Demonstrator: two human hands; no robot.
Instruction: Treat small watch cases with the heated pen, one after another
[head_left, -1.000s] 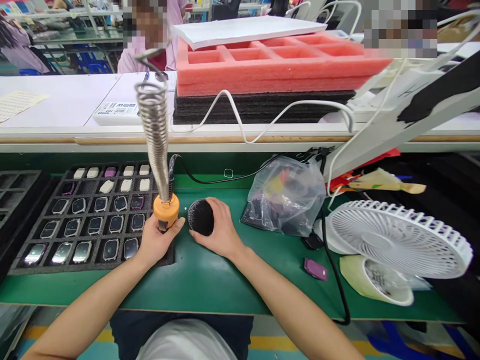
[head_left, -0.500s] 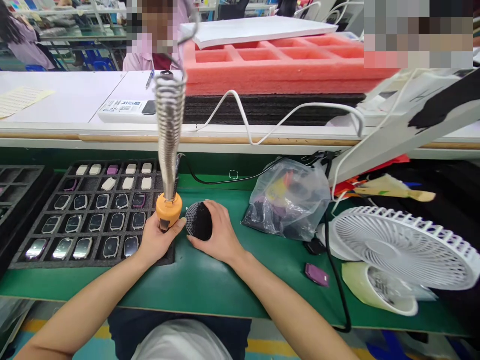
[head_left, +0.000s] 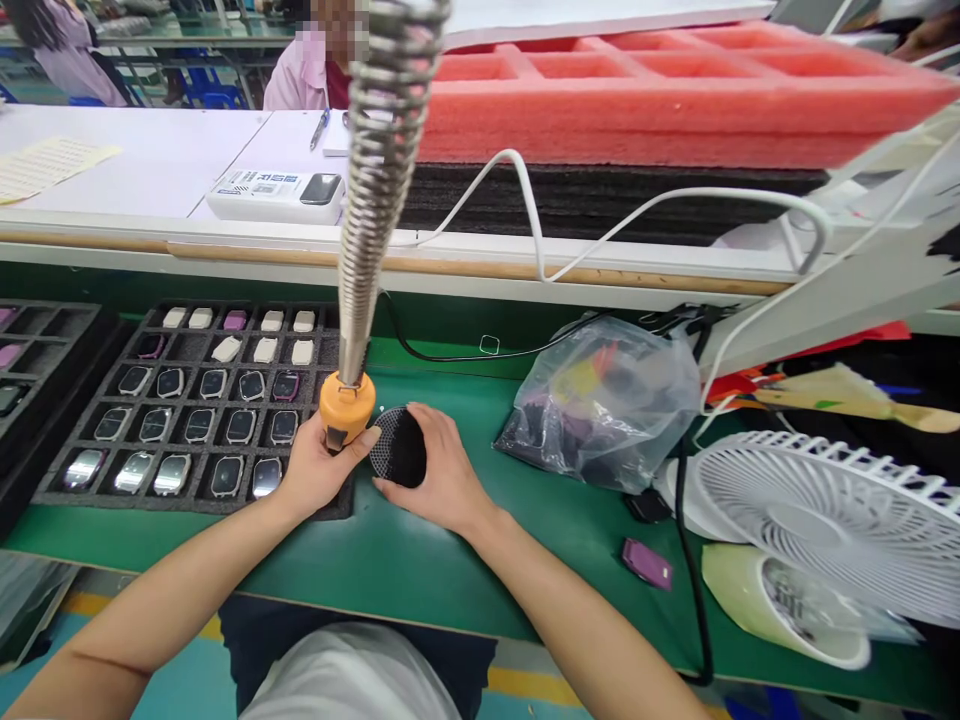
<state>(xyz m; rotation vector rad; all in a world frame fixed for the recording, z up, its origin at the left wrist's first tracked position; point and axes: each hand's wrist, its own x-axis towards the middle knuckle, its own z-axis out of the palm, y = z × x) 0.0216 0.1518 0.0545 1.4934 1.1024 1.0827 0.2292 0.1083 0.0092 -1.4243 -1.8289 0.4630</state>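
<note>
My left hand (head_left: pixel 321 468) is closed around an orange-topped electric screwdriver (head_left: pixel 346 408), seen from above. A metal coil spring (head_left: pixel 379 170) rises from its top, and its lower end is hidden. My right hand (head_left: pixel 444 472) curves its thumb and fingers around the edge of a round black piece (head_left: pixel 405 447) with a grid of light dots on its left part. This round piece sits just right of the screwdriver, close to my left thumb. To the left lies a dark foam tray (head_left: pixel 191 350) with several smartwatch bodies (head_left: pixel 199 425) in its compartments.
A clear plastic bag (head_left: pixel 607 400) lies to the right, beside a black cable (head_left: pixel 684 560) and a white fan (head_left: pixel 817 520). A purple watch case (head_left: pixel 646 563) rests on the green bench (head_left: pixel 420 570). Behind stand red foam trays (head_left: pixel 637 120) and a white box (head_left: pixel 276 197).
The camera view has shifted, so the shelf and foam stack sit higher and the bag and fan further right. Both hands keep their grips, with little visible movement.
</note>
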